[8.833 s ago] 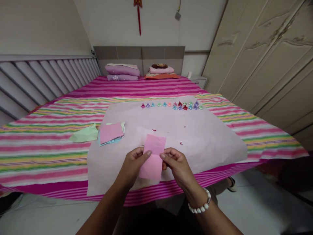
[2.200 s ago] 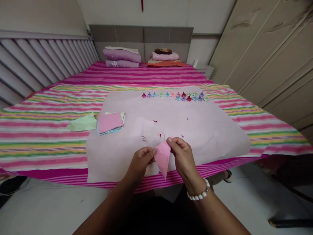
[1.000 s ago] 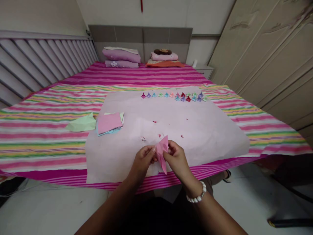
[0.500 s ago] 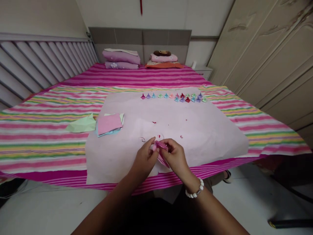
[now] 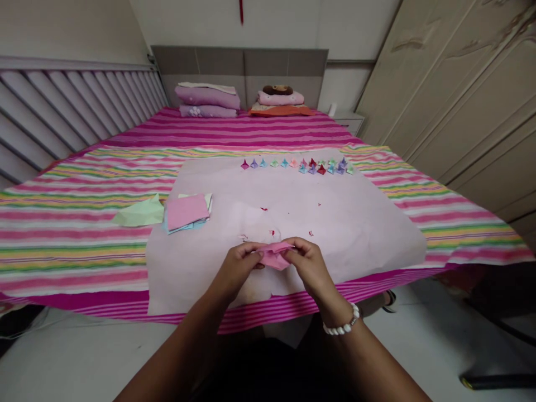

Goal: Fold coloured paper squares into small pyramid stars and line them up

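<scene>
A partly folded sheet of pink paper (image 5: 276, 257) is stretched between my two hands, just above the near part of a large pale sheet (image 5: 360, 223). My left hand (image 5: 240, 265) pinches its left end between thumb and fingers. On its right end, my right hand (image 5: 310, 262) has a similar pinch; a white bead bracelet (image 5: 341, 326) circles that wrist. Small red paper scraps (image 5: 272, 233) lie just beyond the hands. The fingertips behind the paper are partly hidden.
Small folded paper pieces (image 5: 321, 170) in several colours stand in rows along the pale sheet's far edge. At the left lie a stack of coloured paper squares (image 5: 187, 211) and a creased light green paper (image 5: 140, 213). Folded bedding (image 5: 209, 100) sits by the headboard (image 5: 218, 64).
My hands have moved apart. The pink paper, bunched and hanging down between them before, now lies spread sideways and more level.
</scene>
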Demonstrator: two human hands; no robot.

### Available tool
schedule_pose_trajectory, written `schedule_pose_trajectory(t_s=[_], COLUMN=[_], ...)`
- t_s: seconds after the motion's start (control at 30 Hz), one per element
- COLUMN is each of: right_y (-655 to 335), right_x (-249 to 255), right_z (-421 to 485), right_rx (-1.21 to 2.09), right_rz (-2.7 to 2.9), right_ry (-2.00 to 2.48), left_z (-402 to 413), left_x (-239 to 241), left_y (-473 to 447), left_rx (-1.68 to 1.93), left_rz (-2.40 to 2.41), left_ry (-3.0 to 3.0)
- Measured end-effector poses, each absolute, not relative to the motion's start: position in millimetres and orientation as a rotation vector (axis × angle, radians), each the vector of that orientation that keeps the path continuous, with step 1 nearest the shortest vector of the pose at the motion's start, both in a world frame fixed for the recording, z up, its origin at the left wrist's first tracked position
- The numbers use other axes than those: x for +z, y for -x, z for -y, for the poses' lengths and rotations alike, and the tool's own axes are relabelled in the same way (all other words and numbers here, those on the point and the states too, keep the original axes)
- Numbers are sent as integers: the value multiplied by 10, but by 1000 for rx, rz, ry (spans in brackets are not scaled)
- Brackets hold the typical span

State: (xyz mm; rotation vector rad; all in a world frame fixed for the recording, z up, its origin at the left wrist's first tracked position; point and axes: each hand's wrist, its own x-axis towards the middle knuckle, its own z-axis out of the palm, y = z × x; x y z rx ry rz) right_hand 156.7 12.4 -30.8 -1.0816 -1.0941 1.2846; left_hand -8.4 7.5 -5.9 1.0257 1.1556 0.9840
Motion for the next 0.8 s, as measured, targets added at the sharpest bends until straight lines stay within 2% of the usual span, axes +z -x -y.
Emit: schedule_pose_trajectory(t_s=[0.23,0.53,0.67,0.8], right_y=[-1620,-1624,-1615,-1619], right_x=[-176,-279,-299,-323], right_z=[-84,-110,-112,-95], right_rx=[1446,1315,1286,1335], right_rz=[1064,1192,1151,1074], right_ry=[887,992,1040,1015], left_z=[-105,-94,-68,-38], left_x=[-30,33,34,-21], left_y=[137,101,98,134], left_rx=[991,944,945,1138], left_rz=[-907,-891,-1020,-1221], left_ry=[-726,-590,-810,-1274])
